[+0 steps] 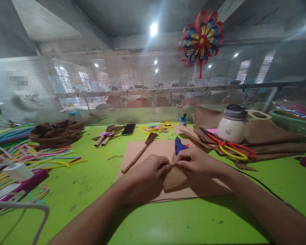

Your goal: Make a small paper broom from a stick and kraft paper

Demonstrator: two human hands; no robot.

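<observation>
My left hand (153, 172) and my right hand (199, 161) meet over a cardboard sheet (135, 148) on the green table. Both are closed, thumbs and fingertips pinching the upper edge of a small piece of brown paper (175, 180). Its lower part hangs between them, and the fingers hide some of the edge. Just beyond my right hand lies a blue hot glue gun (180, 145), partly covered by the hand. A rolled brown paper tube with a fringed end (137, 156) rests slantwise on the cardboard, left of my hands.
Scissors (214, 136) with red and yellow handles lie near a white jar (232, 126) and folded brown sheets (265, 134). Farther back are a phone (129, 129) and fringed tubes (105, 136). Colourful pipe cleaners (51, 153) and a purple power strip (35, 180) occupy the left.
</observation>
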